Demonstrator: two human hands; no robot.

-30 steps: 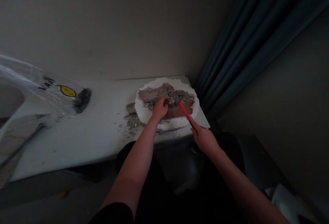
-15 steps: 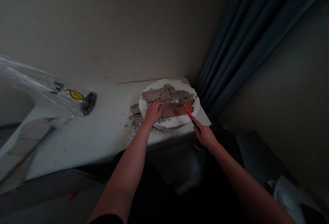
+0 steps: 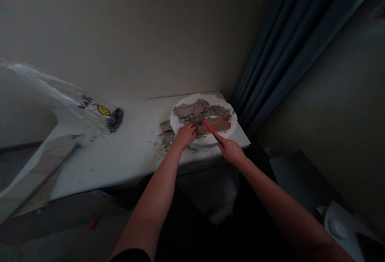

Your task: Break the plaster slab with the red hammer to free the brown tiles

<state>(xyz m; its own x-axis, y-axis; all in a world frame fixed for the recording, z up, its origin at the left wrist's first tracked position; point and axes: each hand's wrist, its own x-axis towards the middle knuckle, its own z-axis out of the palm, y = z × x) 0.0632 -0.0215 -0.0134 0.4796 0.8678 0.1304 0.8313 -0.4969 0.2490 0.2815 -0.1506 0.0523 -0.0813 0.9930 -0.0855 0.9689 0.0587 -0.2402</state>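
Note:
A round white slab [image 3: 231,127] lies at the right end of a white table [image 3: 120,154]. Brown flat pieces [image 3: 221,123] and grey crumbled rubble [image 3: 215,111] lie on top of it. My left hand [image 3: 185,135] rests on the slab's near left edge, fingers curled against the brown pieces; what it grips is unclear. My right hand [image 3: 230,151] is closed round the black grip of a red-handled tool [image 3: 209,128], whose tip lies on the brown pieces.
Grey crumbs [image 3: 164,136] are scattered on the table left of the slab. A clear plastic bag [image 3: 75,101] with a yellow label and dark contents lies at the far left. A dark curtain [image 3: 285,45] hangs on the right. A long board [image 3: 33,178] leans at the lower left.
My right hand has drawn the red tool leftwards and nearer across the brown pieces. My left hand has stayed at the slab's near left edge. The camera has shifted a little.

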